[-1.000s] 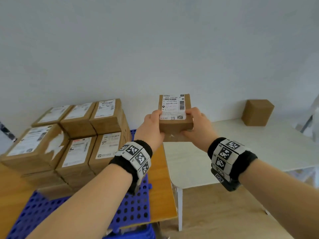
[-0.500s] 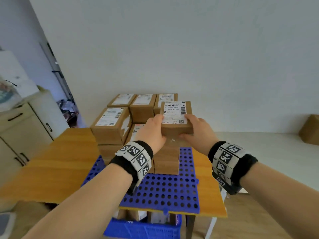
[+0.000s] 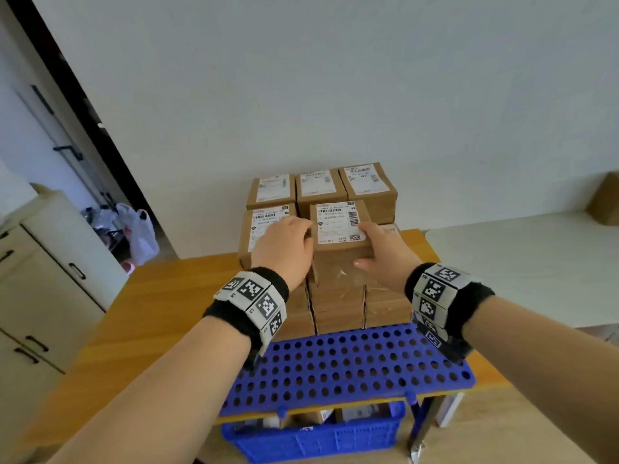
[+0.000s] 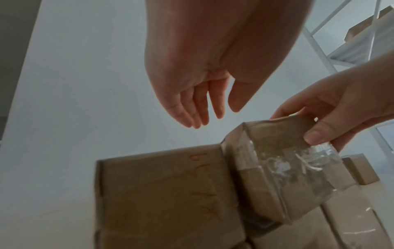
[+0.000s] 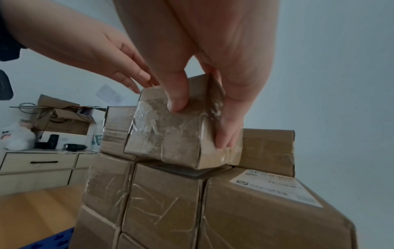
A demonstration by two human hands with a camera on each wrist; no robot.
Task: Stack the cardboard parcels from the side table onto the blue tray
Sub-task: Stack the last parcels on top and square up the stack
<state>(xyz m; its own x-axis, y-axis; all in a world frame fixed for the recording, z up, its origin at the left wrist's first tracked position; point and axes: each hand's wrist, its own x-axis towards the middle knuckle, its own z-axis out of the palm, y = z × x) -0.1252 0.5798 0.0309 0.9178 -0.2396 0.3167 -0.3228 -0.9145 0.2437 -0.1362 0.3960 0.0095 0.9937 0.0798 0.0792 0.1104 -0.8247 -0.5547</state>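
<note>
1. The held parcel (image 3: 341, 239), label face up, has its long axis running away from the person toward the wall; its near end is tilted.
2. It is brown cardboard with a white shipping label on top and clear tape across the near face.
3. The right hand (image 3: 385, 254) grips its right side, thumb on the near taped face, fingers along the far right side.
4. The left hand (image 3: 284, 249) is beside its left edge, fingers straight and relaxed, holding nothing.
5. The parcel sits low over the middle front stack of parcels (image 3: 338, 309) on the blue tray (image 3: 335, 366); whether it touches is unclear.
</note>
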